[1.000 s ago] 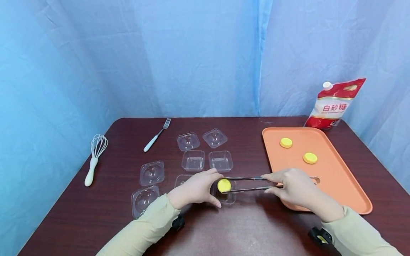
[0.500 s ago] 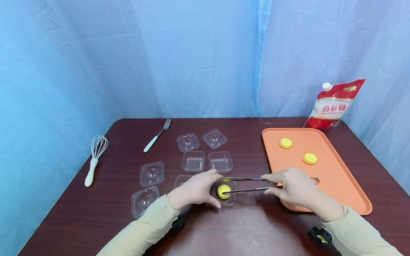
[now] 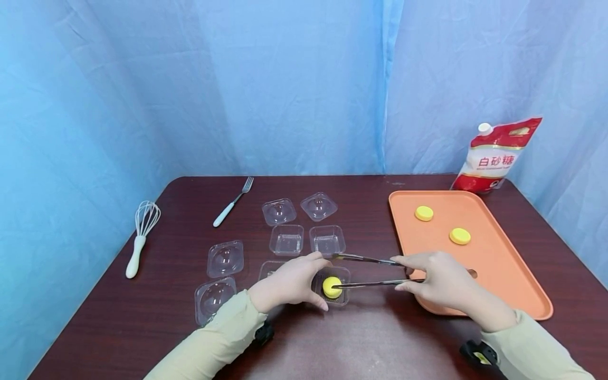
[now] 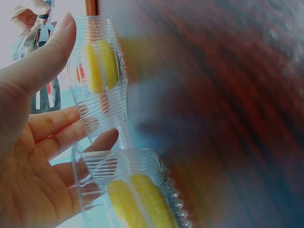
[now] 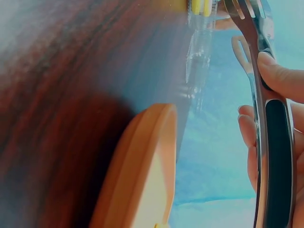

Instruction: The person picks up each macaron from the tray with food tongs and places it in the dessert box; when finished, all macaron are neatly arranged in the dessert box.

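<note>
My left hand (image 3: 292, 279) holds a small clear plastic box (image 3: 345, 274) at its side, thumb at the near edge and fingers at the far one. A yellow macaron (image 3: 331, 287) with a pale filling sits in that box. My right hand (image 3: 442, 279) grips metal tongs (image 3: 380, 283) from the right. The tongs' arms are spread, one tip over the macaron and the other above the box's far side. A second box, mostly hidden under my left hand in the head view, holds another yellow macaron (image 4: 137, 199) in the left wrist view.
An orange tray (image 3: 513, 274) bearing two yellow macarons (image 3: 442, 224) lies at right, a sugar bag (image 3: 491, 158) behind it. Two clear boxes (image 3: 306, 240) and several domed lids (image 3: 225, 258) lie left and beyond. A fork (image 3: 233, 203) and whisk (image 3: 141, 232) are at far left.
The macaron, earlier between the tong tips, has come down into the box. The tongs have spread apart, their far arm shifting away from it. My left hand has stayed put.
</note>
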Motion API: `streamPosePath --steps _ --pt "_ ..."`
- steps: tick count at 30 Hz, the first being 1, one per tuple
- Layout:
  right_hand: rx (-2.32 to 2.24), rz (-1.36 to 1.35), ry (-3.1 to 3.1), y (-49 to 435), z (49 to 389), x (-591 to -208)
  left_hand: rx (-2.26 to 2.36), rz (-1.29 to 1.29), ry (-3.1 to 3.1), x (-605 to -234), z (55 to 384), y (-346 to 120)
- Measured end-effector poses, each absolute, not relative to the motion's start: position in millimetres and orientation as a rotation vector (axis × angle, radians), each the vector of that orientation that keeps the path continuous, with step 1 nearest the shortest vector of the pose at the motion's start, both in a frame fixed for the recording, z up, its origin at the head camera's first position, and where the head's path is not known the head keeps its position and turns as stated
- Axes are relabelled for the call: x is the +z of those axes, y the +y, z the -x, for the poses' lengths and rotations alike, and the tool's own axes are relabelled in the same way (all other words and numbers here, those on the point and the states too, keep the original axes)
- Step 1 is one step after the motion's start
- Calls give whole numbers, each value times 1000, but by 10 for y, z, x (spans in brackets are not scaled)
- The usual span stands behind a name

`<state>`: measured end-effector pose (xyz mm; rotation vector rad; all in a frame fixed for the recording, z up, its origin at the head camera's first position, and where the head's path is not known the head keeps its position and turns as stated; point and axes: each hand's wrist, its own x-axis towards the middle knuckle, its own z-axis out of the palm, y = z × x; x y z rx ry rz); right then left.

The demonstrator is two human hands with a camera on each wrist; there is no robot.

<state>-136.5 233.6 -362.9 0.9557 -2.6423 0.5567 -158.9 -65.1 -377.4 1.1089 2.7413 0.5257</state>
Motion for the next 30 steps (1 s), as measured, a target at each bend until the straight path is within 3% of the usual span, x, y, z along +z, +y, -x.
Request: streamPosePath --steps 21,30 --pt "619 -835 -2620 2477 1326 -3650 460 -1133 2752 -3760 1567 -655" --pt "686 -644 -2672 2721 1290 -3617 449 -1129 2753 -3750 1559 -651"
